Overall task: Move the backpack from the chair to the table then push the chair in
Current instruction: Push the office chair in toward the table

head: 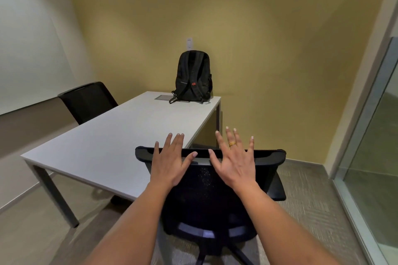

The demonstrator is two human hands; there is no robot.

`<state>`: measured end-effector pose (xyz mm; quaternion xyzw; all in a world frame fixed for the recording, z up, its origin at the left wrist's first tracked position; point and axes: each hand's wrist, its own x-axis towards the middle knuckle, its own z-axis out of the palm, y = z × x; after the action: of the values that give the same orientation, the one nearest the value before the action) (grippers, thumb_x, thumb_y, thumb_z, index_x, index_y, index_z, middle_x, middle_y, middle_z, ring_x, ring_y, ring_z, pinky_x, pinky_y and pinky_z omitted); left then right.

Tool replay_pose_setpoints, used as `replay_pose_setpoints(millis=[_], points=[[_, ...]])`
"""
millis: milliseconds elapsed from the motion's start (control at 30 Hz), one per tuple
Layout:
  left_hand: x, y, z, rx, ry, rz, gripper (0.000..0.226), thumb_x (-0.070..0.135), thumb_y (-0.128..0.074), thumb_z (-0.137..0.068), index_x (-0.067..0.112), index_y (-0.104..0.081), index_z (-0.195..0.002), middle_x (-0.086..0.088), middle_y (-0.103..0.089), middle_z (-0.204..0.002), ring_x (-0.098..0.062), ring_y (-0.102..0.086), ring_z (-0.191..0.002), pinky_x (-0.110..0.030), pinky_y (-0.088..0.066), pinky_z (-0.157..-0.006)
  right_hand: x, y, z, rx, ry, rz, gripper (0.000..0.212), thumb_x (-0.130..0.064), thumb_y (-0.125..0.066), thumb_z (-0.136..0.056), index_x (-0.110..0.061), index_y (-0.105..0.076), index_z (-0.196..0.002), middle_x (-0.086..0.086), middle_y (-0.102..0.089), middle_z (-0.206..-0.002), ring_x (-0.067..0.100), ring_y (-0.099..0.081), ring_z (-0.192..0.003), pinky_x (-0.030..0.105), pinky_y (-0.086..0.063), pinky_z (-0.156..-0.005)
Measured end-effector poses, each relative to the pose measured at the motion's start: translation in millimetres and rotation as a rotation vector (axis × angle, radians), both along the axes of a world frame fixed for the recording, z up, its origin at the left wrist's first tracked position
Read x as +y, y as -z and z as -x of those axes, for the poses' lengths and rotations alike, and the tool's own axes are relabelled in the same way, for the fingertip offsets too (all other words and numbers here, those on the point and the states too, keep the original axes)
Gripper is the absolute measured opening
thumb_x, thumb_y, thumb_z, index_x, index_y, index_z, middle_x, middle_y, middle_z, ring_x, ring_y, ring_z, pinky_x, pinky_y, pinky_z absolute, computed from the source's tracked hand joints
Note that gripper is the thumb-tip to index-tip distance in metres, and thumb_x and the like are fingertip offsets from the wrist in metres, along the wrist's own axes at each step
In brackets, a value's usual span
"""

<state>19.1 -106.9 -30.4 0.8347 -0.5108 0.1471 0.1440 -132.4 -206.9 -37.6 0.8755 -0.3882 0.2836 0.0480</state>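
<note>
A black backpack [193, 76] stands upright at the far end of the white table [120, 135], leaning against the yellow wall, straps facing me. A black mesh office chair [211, 189] is right in front of me at the table's near right side, its back toward me. My left hand [172, 159] and my right hand [233, 159] are both spread flat with fingers apart over the top edge of the chair's backrest. Neither hand holds anything. A gold ring shows on my right hand.
A second black chair [88, 101] stands at the table's far left side. A grey inset panel [163, 97] lies in the tabletop beside the backpack. A glass partition [374, 135] runs along the right. Carpeted floor lies between the chair and the glass.
</note>
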Motion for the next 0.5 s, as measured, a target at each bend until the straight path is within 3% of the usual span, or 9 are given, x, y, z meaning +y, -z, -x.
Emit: replay_pose_setpoints(millis=[500], points=[[-14.7,-0.4,31.0,-0.015,-0.070,0.024,0.099,0.075,0.017,-0.069,0.020,-0.015,-0.144,0.001,-0.021,-0.154,-0.017,-0.004,-0.144,-0.048,-0.006,-0.115,-29.7,-1.6,22.6,0.044,-0.071,-0.003,0.065,-0.063,-0.012,-0.086,-0.032,-0.013,-0.143,0.002,-0.011,-0.155,0.020,-0.002,-0.142,0.057,0.007,-0.109]])
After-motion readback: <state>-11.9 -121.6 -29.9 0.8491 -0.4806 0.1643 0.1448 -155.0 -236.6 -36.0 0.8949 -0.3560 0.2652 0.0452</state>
